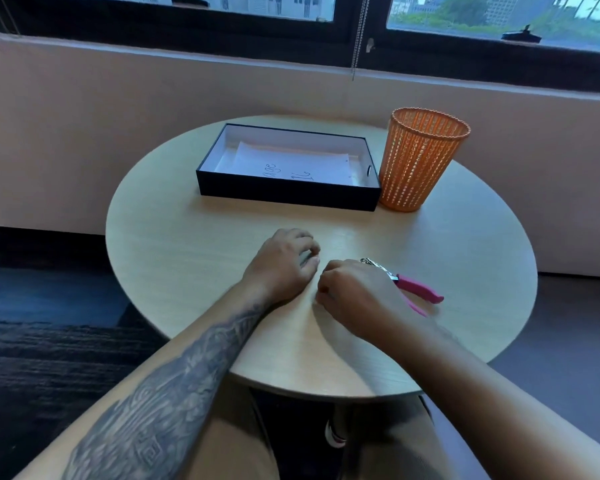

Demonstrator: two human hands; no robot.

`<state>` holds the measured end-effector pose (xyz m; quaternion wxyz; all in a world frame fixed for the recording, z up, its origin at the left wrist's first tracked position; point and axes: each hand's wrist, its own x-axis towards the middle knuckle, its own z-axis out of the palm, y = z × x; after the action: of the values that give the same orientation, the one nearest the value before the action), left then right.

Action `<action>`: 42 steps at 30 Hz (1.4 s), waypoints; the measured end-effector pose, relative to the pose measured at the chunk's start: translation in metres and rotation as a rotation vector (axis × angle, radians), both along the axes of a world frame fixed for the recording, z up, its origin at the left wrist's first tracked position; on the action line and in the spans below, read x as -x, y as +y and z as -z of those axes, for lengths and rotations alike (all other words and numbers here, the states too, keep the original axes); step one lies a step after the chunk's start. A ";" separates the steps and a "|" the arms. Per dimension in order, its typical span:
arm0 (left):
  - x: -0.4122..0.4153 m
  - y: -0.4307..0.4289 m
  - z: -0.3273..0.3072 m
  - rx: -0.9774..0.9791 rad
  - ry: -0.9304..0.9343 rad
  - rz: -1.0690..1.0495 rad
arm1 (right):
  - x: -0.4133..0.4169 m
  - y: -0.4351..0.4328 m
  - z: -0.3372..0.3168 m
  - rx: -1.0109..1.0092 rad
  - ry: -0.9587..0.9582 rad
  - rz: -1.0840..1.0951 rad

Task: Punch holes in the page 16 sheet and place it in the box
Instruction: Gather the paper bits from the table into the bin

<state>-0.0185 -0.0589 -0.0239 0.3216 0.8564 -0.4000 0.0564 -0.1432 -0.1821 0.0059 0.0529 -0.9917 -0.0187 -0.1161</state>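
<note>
We see the page 16 sheet [291, 161] lying flat in the box [284, 194], its handwriting partly cut off by the near wall. The box is black outside and white inside, and it sits at the far side of the round table [187, 244]. An orange mesh basket [420, 161] stands upright just beside its right end. Nearer to us, a hole punch [420, 289] with pink handles lies on the tabletop, its middle hidden behind the right hand [355, 294]. That hand rests on the table with its fingers curled into a loose fist, and we see nothing in its grip. The left hand [279, 266] rests close beside it, fingers loosely bent and holding nothing. Bare wood lies between the hands and the box.
</note>
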 end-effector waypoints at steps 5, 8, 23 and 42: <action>-0.001 0.000 0.001 0.002 0.016 -0.002 | -0.003 0.001 -0.002 0.013 -0.015 -0.041; 0.000 0.000 0.001 0.002 0.019 -0.002 | -0.003 0.000 0.003 0.050 -0.064 -0.074; 0.001 0.000 0.001 0.004 -0.026 -0.009 | 0.006 -0.025 0.017 -0.381 -0.087 -0.097; 0.000 0.000 0.003 0.001 0.001 -0.015 | 0.016 -0.043 -0.004 -1.369 0.299 -0.007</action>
<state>-0.0187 -0.0584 -0.0264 0.3217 0.8593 -0.3932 0.0587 -0.1590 -0.2253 0.0095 0.6680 -0.7406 0.0631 0.0359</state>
